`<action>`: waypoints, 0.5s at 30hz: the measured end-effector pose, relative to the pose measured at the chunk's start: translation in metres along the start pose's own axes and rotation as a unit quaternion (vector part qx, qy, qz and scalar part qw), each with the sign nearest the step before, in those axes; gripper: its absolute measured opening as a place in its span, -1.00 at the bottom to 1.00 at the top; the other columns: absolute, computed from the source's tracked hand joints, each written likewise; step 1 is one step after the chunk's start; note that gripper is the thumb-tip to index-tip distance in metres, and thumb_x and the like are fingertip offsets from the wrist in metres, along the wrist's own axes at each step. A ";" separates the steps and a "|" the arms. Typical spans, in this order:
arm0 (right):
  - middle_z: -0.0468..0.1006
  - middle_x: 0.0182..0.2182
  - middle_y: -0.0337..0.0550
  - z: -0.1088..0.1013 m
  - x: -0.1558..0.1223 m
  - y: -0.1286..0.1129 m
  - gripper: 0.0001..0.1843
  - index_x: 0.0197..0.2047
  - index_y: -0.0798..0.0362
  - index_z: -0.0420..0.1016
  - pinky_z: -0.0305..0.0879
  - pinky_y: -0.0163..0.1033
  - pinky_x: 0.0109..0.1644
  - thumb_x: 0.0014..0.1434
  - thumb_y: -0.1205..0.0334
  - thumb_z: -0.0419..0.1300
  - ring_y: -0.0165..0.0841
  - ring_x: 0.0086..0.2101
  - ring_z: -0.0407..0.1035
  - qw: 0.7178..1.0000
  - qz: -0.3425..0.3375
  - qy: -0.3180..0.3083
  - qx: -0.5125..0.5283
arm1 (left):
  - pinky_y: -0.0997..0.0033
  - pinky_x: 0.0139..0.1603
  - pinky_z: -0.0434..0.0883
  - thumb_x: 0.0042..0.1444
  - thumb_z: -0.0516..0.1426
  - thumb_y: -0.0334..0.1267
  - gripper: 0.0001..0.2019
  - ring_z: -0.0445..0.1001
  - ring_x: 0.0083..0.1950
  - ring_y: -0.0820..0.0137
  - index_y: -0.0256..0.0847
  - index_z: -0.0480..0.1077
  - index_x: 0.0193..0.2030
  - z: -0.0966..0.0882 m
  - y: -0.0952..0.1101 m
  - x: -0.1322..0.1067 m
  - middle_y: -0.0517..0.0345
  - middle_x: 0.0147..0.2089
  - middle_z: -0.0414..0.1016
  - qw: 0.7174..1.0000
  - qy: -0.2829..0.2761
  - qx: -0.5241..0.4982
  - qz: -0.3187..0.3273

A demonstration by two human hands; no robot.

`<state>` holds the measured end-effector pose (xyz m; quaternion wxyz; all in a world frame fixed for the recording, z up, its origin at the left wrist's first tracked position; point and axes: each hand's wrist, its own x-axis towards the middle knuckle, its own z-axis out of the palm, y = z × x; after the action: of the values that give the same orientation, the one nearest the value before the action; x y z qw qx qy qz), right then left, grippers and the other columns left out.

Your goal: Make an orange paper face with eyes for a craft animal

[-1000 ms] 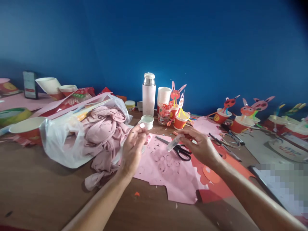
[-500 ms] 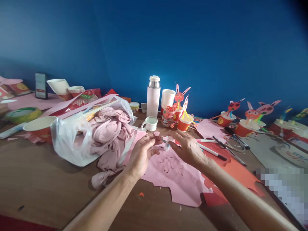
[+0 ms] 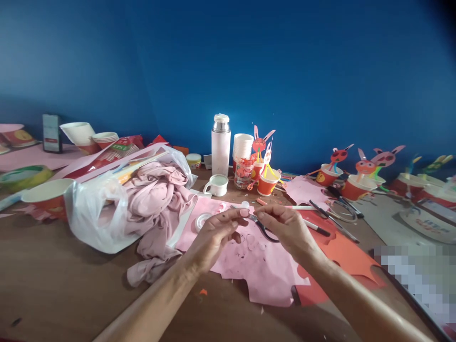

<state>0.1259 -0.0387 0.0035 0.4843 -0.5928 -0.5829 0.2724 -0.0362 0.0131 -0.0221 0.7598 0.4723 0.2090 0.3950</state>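
Observation:
My left hand (image 3: 213,240) and my right hand (image 3: 287,228) hover over a sheet of pink paper (image 3: 263,280), their pinched fingertips close together. Just below the gap, black-handled scissors (image 3: 265,232) lie on the paper, partly hidden by my fingers. I cannot tell whether either hand holds something tiny. A clear tape roll (image 3: 203,222) lies on the paper near my left hand. A small white cap (image 3: 245,204) sits beyond my fingertips. Dark scraps and faint circles mark the paper.
A white plastic bag (image 3: 94,213) with pink cloth (image 3: 156,204) lies to the left. Behind stand a white flask (image 3: 221,145), a white mug (image 3: 216,185) and stacked paper cups (image 3: 242,146). Paper-cup rabbit crafts (image 3: 356,173), markers (image 3: 317,228) and red paper (image 3: 342,251) lie to the right.
The small clear tube held in my right hand earlier no longer shows. My hands have drawn closer, fingertips nearly meeting over the scissors, and the tape roll now shows on the paper.

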 end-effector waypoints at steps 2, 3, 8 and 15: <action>0.32 -0.66 -0.33 0.002 -0.005 0.000 -0.76 -0.40 0.08 0.49 0.04 -0.37 -0.58 0.09 0.09 0.13 -0.52 -0.64 0.11 0.998 0.033 -0.021 0.044 | 0.48 -0.35 0.30 -0.02 0.18 -0.30 -0.79 0.34 -0.14 0.31 -0.21 0.50 -0.20 0.001 -0.002 -0.001 0.00 -0.17 0.44 1.000 -0.011 0.014 -0.002; 0.29 -0.67 -0.34 0.003 -0.007 0.001 -0.75 -0.41 0.09 0.49 0.01 -0.37 -0.59 0.08 0.07 0.14 -0.54 -0.65 0.07 0.997 0.046 -0.027 0.064 | 0.48 -0.34 0.30 -0.01 0.17 -0.30 -0.78 0.34 -0.14 0.31 -0.20 0.50 -0.19 0.001 -0.003 -0.002 0.00 -0.18 0.43 1.000 -0.014 0.021 -0.004; 0.37 -0.60 -0.30 0.006 -0.012 0.002 -0.73 -0.45 0.09 0.48 0.10 -0.35 -0.48 0.02 0.03 0.21 -0.51 -0.57 0.15 0.987 0.080 -0.027 0.134 | 0.47 -0.33 0.32 0.03 0.15 -0.28 -0.78 0.31 -0.13 0.32 -0.15 0.50 -0.15 0.001 -0.008 -0.003 0.03 -0.18 0.39 0.997 -0.042 0.064 0.004; 0.39 -0.56 -0.29 0.007 -0.016 0.004 -0.75 -0.48 0.08 0.43 0.15 -0.33 -0.38 0.00 0.05 0.22 -0.48 -0.50 0.21 0.982 0.097 -0.014 0.163 | 0.47 -0.34 0.33 0.07 0.12 -0.29 -0.72 0.31 -0.15 0.33 -0.08 0.45 -0.05 0.000 -0.012 -0.002 0.05 -0.16 0.38 0.989 -0.078 0.126 0.022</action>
<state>0.1185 -0.0513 -0.0068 0.5378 -0.5557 -0.4768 0.4179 -0.0330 0.0084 -0.0328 0.6989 0.5984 0.1870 0.3442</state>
